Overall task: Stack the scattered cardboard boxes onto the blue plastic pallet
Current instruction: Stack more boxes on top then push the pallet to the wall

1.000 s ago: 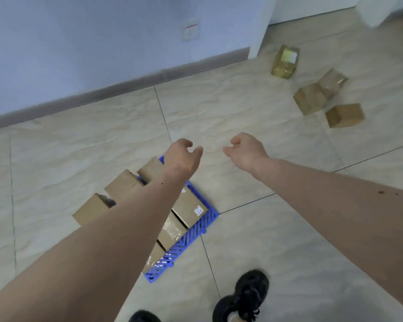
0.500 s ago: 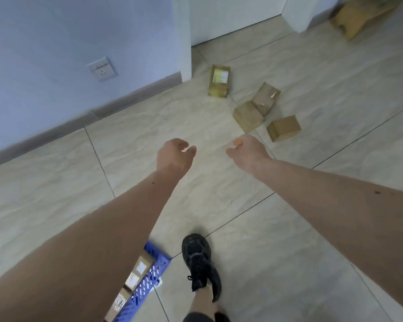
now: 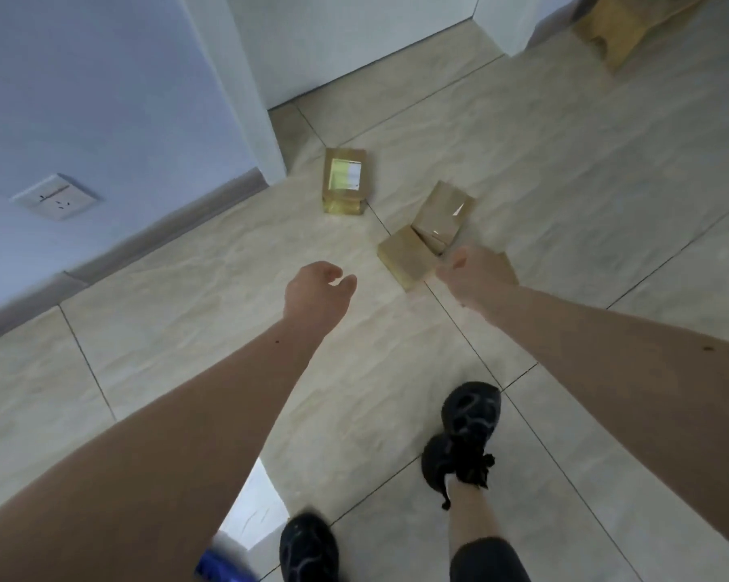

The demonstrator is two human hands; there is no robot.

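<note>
Head view: both hands' fingers loosely spread, empty; right hand overlaps a floor box; left hand clear.

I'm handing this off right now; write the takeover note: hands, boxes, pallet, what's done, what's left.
Left hand: open, empty, held out over bare floor.
Right hand: empty, fingers loosely curled, held out in front of the nearest boxes, touching none as far as I can tell.
Boxes on the floor ahead: labelled box near the wall corner; plain box touching the taped box; a fourth box is mostly hidden behind the right hand.
Blue pallet: only a corner shows, bottom edge, behind you.
Left: carry these boxes back and stack them.
</note>
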